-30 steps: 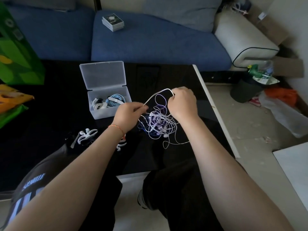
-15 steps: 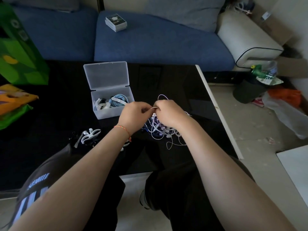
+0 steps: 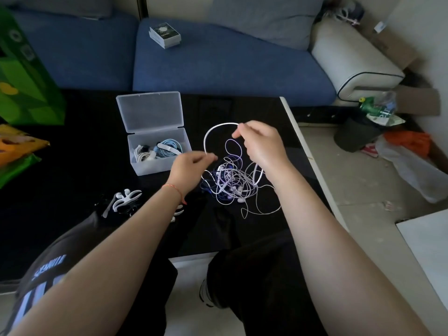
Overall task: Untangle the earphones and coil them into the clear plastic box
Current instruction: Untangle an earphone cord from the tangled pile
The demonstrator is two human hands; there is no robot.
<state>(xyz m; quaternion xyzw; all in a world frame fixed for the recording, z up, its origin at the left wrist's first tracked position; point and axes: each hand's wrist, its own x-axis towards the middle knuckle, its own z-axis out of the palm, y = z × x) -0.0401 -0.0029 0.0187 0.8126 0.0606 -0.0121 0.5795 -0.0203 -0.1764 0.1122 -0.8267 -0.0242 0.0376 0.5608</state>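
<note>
A blue sofa (image 3: pixel 230 61) fills the far side, with a pale cushion (image 3: pixel 351 59) at its right end and a small boxed item (image 3: pixel 164 35) lying on the seat; its printing is too small to read. In front stands the black glossy tabletop (image 3: pixel 72 154), with a white edge along its right side. A green bag (image 3: pixel 26 76) with lighter green shapes stands at the left, its marks not legible. The person's dark shirt at the lower left carries pale lettering, seen upside down and not readable.

Both forearms reach forward over the tabletop from the near edge. The right hand (image 3: pixel 263 145) is raised above the tangle, knuckles up, thumb and forefinger pinched together on a thick white cable (image 3: pixel 213 129) that arcs in a loop leftwards and down to the left hand (image 3: pixel 190 169). The left hand, with a thin orange thread at the wrist, is held lower, its fingers curled and its fingertips closed on the other end of that loop.

Under and between the hands lies the tangle of earphones (image 3: pixel 232 185), white and purplish thin wires heaped on the tabletop, loose strands trailing toward the near edge. The clear plastic box (image 3: pixel 157 151) stands just left of the tangle, lid swung open and upright behind it, with coiled white and light blue earphones inside. Near the left forearm lie white cord winders (image 3: pixel 126 197).
</note>
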